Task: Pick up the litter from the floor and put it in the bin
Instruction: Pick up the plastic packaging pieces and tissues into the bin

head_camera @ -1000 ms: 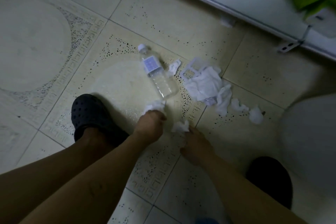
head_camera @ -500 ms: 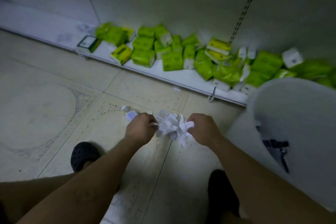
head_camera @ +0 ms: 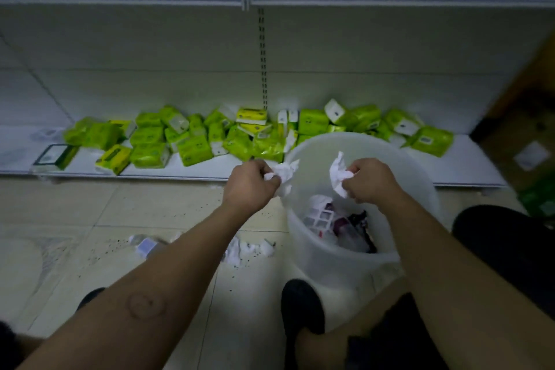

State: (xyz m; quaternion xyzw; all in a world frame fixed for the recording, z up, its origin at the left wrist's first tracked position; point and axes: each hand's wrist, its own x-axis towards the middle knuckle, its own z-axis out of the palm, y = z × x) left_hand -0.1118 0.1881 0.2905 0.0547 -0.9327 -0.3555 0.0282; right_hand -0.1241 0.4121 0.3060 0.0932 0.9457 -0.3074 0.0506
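A translucent white bin (head_camera: 312, 252) stands on the tiled floor at centre right, with wrappers and packaging inside. My left hand (head_camera: 249, 185) grips a crumpled white tissue (head_camera: 283, 173) just at the bin's left rim. My right hand (head_camera: 371, 180) grips another crumpled tissue (head_camera: 338, 174) above the bin's opening. On the floor left of the bin lie a clear plastic bottle (head_camera: 145, 245), partly hidden by my left forearm, and several scraps of white tissue (head_camera: 249, 249).
A low white shelf (head_camera: 210, 165) runs along the back, heaped with green tissue packs (head_camera: 195, 141). My dark shoes (head_camera: 301, 306) stand close to the bin's base. A cardboard box (head_camera: 522, 141) sits at the right.
Both hands have risen from the floor with the tissues and moved right, from in front of me to the bin. The tissue bundle they held together is now split between them.
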